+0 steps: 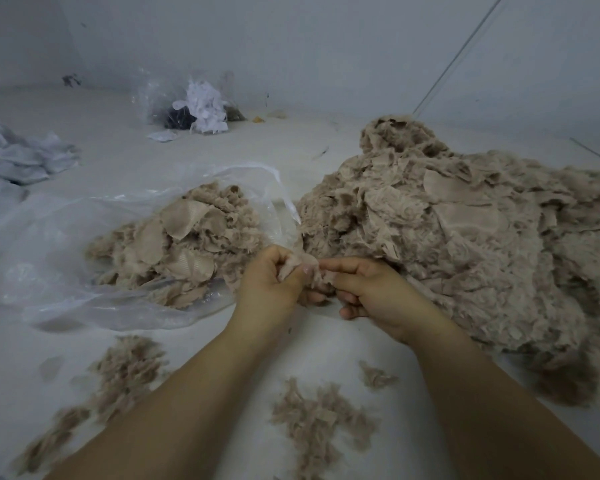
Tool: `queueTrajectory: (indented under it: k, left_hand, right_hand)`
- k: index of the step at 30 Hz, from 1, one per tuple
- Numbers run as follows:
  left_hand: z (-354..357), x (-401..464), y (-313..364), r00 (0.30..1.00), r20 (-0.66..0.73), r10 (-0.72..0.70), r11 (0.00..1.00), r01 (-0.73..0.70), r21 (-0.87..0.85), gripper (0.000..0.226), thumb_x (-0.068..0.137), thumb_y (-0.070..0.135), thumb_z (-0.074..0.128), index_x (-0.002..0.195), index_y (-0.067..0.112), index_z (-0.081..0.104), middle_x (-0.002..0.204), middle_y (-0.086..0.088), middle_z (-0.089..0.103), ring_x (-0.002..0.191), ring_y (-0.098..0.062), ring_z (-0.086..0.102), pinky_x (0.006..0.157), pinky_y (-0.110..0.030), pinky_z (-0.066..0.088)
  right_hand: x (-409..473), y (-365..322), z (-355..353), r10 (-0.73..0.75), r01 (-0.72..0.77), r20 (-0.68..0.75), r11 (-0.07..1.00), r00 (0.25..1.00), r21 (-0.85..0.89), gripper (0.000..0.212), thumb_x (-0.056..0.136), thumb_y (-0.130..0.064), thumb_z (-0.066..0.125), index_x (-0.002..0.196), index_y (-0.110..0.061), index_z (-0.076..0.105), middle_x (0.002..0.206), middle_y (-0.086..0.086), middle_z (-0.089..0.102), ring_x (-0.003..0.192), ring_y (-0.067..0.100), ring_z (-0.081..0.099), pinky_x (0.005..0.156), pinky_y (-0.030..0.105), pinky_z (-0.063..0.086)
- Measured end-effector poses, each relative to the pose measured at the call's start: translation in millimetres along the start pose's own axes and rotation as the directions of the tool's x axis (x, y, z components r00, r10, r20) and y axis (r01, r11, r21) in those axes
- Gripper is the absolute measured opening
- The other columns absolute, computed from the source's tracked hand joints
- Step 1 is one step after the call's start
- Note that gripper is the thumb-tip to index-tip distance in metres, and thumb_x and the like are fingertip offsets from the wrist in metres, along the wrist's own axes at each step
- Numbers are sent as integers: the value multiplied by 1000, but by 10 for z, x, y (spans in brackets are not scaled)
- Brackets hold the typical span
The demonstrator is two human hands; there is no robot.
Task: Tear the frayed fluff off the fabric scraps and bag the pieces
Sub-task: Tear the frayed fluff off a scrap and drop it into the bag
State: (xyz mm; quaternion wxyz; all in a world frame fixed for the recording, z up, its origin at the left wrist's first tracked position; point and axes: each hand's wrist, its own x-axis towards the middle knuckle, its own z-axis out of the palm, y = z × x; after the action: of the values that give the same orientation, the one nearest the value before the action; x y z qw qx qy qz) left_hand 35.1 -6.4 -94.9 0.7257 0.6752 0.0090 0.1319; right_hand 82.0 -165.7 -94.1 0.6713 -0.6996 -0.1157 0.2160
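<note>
Unmarked beige scrap [303, 268] between hands

Both forearms are bare, no sleeves, and one thumbnail [305, 269] carries pale polish.

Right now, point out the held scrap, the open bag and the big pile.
scrap [300, 268], head view, fluffy middle between both hands
bag [49, 258], head view, bare plastic left wall
pile [465, 244], head view, middle of the heap
</note>
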Motion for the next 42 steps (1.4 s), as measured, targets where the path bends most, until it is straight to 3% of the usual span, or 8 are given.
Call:
queueTrajectory:
  k: [4,8,15,21,25,29,38,42]
  left_hand:
    - [-12,-8,-14,990,-51,128,980,-119,157,20,91,3,66,75,9,56,64,6,62,60,-8,59,58,-24,50]
    - [-25,3,-52,984,-30,177,953,-164,256,28,92,5,64,72,14,46,66,5,48,58,-5,42,56,-24,38]
    - [20,-49,-91,971,132,200,932,-230,278,26,90,1,65,76,21,55,118,8,66,112,4,61,86,-12,48]
    - [36,-71,-108,950,239,199,923,-263,279,9,86,-2,69,80,3,65,123,2,64,120,-5,59,98,-27,48]
    - [44,-93,-56,975,167,146,962,-179,207,27,87,-12,56,77,11,68,118,7,66,111,-8,64,80,-35,55]
    - [16,-21,-36,976,73,203,921,-216,326,35,91,-6,53,106,22,66,100,16,65,76,-2,64,60,-17,50]
    - [67,46,-72,983,134,129,919,-169,357,20,91,3,64,89,22,71,81,1,71,73,-13,68,63,-26,53]
    - [49,65,-81,991,47,123,938,-131,320,12,86,1,69,87,12,74,82,-3,72,76,-17,69,69,-30,57]
  right_hand:
    - [-6,-5,1,-22,21,20,998,1000,51,15,96,-19,59,105,-23,72,62,-6,48,51,2,42,52,20,47]
    - [-1,3,-11,-14,16,-16,995,1000,103,17,94,-18,63,110,-20,58,69,-4,50,52,2,42,51,21,45]
    - [-26,-19,21,-63,63,32,998,998,0,52,73,-54,67,93,-7,62,53,-6,40,49,5,39,49,19,40]
    - [-25,-26,22,-35,35,19,999,999,13,29,96,-24,58,75,-8,69,48,-6,41,45,4,43,47,16,42]
    - [-17,-18,27,-14,15,-22,999,1000,40,27,95,-12,58,71,-15,68,48,-5,41,43,4,41,45,17,43]
    - [-16,-28,28,-2,2,4,999,1000,42,43,97,-7,50,59,-20,66,47,-5,40,45,7,38,46,18,42]
    - [-15,13,-12,-45,51,85,996,995,-68,40,79,-46,74,82,-7,64,55,-4,52,51,7,50,51,19,46]
    - [-5,31,-43,-40,52,73,986,997,-158,16,84,-25,75,87,-10,74,76,9,70,64,14,59,55,19,48]
